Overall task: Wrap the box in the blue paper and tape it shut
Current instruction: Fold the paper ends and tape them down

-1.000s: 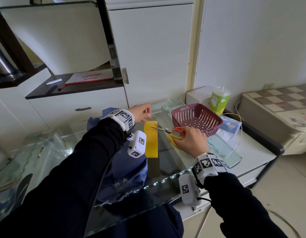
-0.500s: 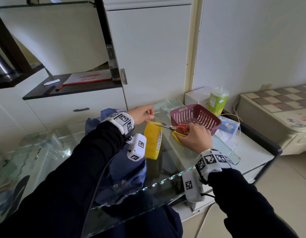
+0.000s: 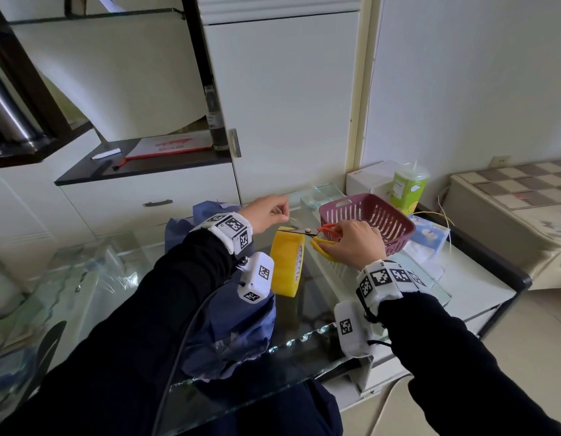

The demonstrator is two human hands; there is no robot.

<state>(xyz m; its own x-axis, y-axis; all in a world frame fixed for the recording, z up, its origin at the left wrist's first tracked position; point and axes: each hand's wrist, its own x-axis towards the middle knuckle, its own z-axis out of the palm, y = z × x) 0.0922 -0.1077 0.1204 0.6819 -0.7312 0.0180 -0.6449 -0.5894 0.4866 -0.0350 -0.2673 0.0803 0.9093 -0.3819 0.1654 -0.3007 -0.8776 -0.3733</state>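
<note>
Tape roll (image 3: 287, 262), end pinched by left hand (image 3: 266, 212); right hand (image 3: 356, 243) grips scissors (image 3: 307, 230).

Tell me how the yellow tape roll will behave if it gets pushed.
The yellow tape roll is up on its rim, so it would probably roll or topple. The glass table looks smooth, so it may slide easily. It looks thickly wound, so likely stiff and fairly hefty for its size.

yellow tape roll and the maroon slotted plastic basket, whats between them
Head view: metal scissors with orange and yellow handles, gripped by the right hand, lie between the yellow tape roll and the maroon plastic basket.
</note>
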